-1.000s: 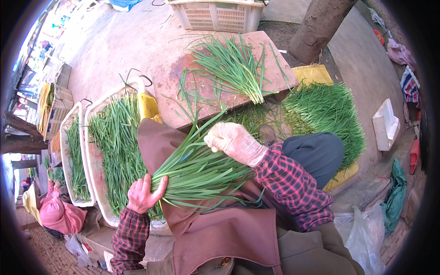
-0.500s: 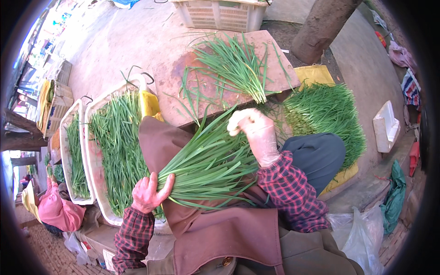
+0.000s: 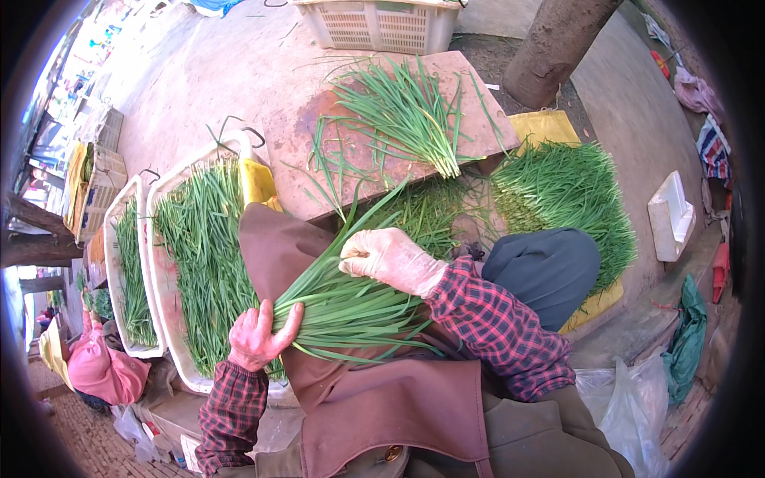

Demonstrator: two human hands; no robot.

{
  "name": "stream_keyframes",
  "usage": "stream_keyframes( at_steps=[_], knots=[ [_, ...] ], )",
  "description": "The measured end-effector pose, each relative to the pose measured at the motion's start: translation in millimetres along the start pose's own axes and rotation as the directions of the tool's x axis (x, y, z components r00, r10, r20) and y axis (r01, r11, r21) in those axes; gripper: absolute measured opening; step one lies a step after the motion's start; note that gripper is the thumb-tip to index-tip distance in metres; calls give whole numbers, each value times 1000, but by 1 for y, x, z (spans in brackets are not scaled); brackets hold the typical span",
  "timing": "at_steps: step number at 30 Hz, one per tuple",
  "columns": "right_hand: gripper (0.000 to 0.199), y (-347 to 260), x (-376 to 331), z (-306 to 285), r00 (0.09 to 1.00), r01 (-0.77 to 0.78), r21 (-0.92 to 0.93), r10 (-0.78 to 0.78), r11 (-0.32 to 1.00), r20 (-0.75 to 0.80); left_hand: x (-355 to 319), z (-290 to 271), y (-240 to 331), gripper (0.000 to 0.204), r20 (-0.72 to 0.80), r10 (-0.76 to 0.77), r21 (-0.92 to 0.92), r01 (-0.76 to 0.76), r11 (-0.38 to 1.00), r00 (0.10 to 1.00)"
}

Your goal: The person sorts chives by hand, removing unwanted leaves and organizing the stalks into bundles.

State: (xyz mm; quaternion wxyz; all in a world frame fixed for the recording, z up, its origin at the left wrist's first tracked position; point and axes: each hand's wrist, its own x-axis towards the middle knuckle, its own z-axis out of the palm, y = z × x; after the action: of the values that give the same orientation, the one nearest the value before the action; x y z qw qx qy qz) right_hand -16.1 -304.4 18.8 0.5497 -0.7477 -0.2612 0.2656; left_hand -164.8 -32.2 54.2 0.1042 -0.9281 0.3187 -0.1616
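My left hand (image 3: 260,338) is closed around a bunch of garlic chives (image 3: 343,315) lying across my brown apron. The long green blades fan out to the right over my lap. Above the middle of this bunch, my right hand (image 3: 390,260) is closed, its fingertips pinched together against the blades; whatever is between them is too small to make out. Beyond my knees, a loose heap of chives (image 3: 414,115) lies on a low reddish board (image 3: 295,191), pale stem ends toward me.
White crates (image 3: 166,299) of chives stand at the left. A stacked pile of chives (image 3: 562,187) lies on yellow sacking (image 3: 546,126) at the right. Farther off are a tree trunk (image 3: 558,52), a slatted crate (image 3: 382,28) and a white foam box (image 3: 669,215). A person in pink (image 3: 107,362) is far left.
My right hand has come left and down from above the tips of the bunch to its middle, with fingers pinched at the blades. The left hand keeps its hold in the same place.
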Motion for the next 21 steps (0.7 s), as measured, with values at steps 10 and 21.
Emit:
stream_keyframes(
  at_steps=[10, 21],
  knots=[
    [13, -3, 5, 8, 958, -29, 611, 198, 791, -210, -3, 2, 2, 52, -3, -26, -3, 26, 1000, 1000],
    [8, 27, -30, -65, 762, 35, -102, -93, 994, -641, -17, 14, -9, 52, -7, -176, 16, 176, 984, 984]
  ],
)
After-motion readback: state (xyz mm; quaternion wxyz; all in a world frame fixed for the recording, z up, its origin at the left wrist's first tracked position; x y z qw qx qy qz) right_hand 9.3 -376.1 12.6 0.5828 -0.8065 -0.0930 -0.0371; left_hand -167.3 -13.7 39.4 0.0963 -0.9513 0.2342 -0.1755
